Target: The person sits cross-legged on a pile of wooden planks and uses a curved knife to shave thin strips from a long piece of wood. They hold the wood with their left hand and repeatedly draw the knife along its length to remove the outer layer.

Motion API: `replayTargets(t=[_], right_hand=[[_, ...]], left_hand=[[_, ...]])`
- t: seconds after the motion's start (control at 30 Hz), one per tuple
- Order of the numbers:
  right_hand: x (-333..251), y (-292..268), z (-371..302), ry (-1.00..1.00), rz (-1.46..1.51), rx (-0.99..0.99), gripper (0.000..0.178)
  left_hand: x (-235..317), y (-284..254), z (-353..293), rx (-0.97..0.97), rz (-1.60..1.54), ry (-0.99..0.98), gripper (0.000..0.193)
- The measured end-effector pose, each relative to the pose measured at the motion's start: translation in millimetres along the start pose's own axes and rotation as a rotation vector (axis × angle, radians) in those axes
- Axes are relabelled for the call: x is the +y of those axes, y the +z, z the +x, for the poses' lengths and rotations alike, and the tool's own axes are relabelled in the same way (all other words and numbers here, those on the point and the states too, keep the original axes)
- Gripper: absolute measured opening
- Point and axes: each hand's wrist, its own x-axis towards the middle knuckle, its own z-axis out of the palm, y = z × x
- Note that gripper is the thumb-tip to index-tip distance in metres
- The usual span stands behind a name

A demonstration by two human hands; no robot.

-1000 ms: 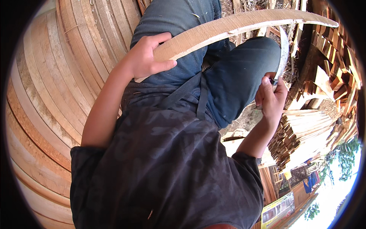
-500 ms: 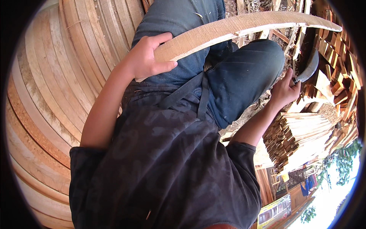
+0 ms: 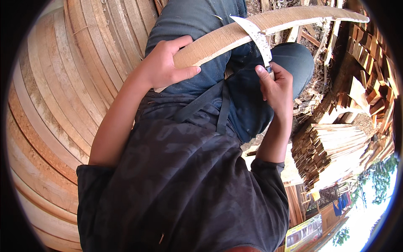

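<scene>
My left hand [image 3: 170, 63] is closed round the near end of a long wooden strip [image 3: 294, 19], which reaches over my lap toward the far right. My right hand [image 3: 277, 84] grips the handle of a knife with a curved blade, a sickle-like knife [image 3: 261, 42]. Its blade lies across the strip near the middle, with the pointed tip past the far edge. The thumb of my right hand is along the handle, and the rest of the handle is hidden in the fist.
Long planks [image 3: 54, 84] stand side by side at my left. A stack of cut wood strips [image 3: 331, 147] is at the right, with loose wood pieces [image 3: 373, 84] beyond it. Shavings and scraps [image 3: 312, 90] cover the ground by my knee [image 3: 294, 63].
My right hand has swung the knife inward from the far right onto the wooden strip. The strip's far end has shifted slightly up and left; my left hand keeps its hold.
</scene>
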Motion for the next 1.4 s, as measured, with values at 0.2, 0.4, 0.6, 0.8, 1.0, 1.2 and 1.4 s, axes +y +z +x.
replayTargets(t=[0.2,0.4,0.6,0.8,1.0,1.2,1.4], right_hand=[[18.6,18.4,0.1,-0.263,-0.383,0.376,0.029],[29.9,-45.8,17.9,-0.219,-0.457,0.990,0.036],[-11.0,-73.5,-23.5,-0.218,-0.026,0.630,0.026],[-2.1,14.2,-14.5,-0.015,-0.077,-0.045,0.029],[5.5,14.4,5.8,-0.203,-0.450,0.356,0.029],[22.2,14.3,21.9,-0.468,-0.749,0.633,0.032],[8.3,-95.6,13.4,-0.222,-0.271,0.949,0.034]], left_hand=[[-0.3,1.5,0.9,-0.001,0.032,0.028,0.037],[-2.4,-4.1,-2.6,0.009,0.076,0.016,0.037],[-0.8,-5.2,-0.7,-0.010,0.056,0.009,0.035],[-1.8,-0.2,-1.6,0.003,0.039,0.007,0.033],[1.4,0.6,0.6,0.024,0.045,0.042,0.033],[1.6,3.0,1.2,0.032,0.063,0.031,0.036],[1.8,-4.7,-1.1,0.032,0.085,0.038,0.036]])
